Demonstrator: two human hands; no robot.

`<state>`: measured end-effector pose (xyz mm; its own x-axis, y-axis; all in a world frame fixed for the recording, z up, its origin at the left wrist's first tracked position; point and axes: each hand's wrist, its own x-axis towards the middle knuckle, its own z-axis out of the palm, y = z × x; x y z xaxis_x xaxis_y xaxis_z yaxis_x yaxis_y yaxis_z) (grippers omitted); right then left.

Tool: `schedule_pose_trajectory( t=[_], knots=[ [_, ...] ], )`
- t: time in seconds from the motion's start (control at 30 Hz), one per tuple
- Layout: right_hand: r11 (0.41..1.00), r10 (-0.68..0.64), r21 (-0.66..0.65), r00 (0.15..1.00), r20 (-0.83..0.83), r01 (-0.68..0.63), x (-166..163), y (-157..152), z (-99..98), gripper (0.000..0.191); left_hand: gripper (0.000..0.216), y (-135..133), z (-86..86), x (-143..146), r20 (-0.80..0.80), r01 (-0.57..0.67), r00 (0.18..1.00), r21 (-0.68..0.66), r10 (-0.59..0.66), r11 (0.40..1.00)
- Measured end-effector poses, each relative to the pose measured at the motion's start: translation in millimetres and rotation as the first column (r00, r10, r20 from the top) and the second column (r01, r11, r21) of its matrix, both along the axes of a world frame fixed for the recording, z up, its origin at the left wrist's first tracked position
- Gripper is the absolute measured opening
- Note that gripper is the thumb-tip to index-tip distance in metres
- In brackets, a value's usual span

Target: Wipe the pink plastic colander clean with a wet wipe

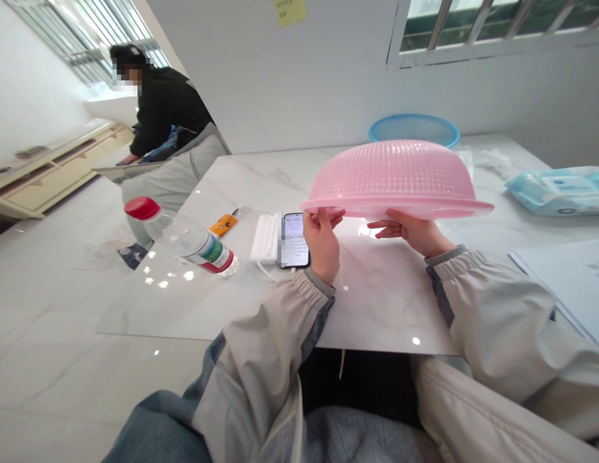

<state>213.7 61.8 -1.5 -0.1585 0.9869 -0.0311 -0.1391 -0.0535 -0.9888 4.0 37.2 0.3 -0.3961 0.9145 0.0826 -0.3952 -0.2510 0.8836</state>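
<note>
A pink perforated plastic colander (396, 177) is held upside down above the white marble table (376, 302). My left hand (322, 241) pinches its near rim at the left, thumb on top. My right hand (409, 231) grips the near rim from below, toward the middle. Both hands are closed on the rim. The colander's dome faces up and hides part of a blue basin (414, 128) behind it.
A phone (294, 241) leans on a white power bank (266, 238) left of my left hand. A clear bottle with a red cap (183, 238) and an orange item (222, 224) lie further left. Wet wipes (562, 188) and papers (564, 276) sit right. Another person in black (168, 122) sits far left.
</note>
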Motion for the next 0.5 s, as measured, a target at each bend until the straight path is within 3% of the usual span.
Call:
schedule_pose_trajectory(
  t=[0.23, 0.5],
  knots=[
    [0.982, 0.149, -0.117, 0.989, 0.001, -0.148, 5.0, 3.6, -8.0, 0.041, 0.028, -3.1, 2.5, 3.5, 0.026, 0.048, 0.999, -0.025, -0.047, 0.999],
    [0.92, 0.325, -0.199, 0.941, -0.092, -0.337, 5.1, 3.0, -8.2, 0.034, 0.03, -8.5, -2.7, 10.6, 0.018, 0.268, 0.963, -0.093, -0.268, 0.959]
  ],
)
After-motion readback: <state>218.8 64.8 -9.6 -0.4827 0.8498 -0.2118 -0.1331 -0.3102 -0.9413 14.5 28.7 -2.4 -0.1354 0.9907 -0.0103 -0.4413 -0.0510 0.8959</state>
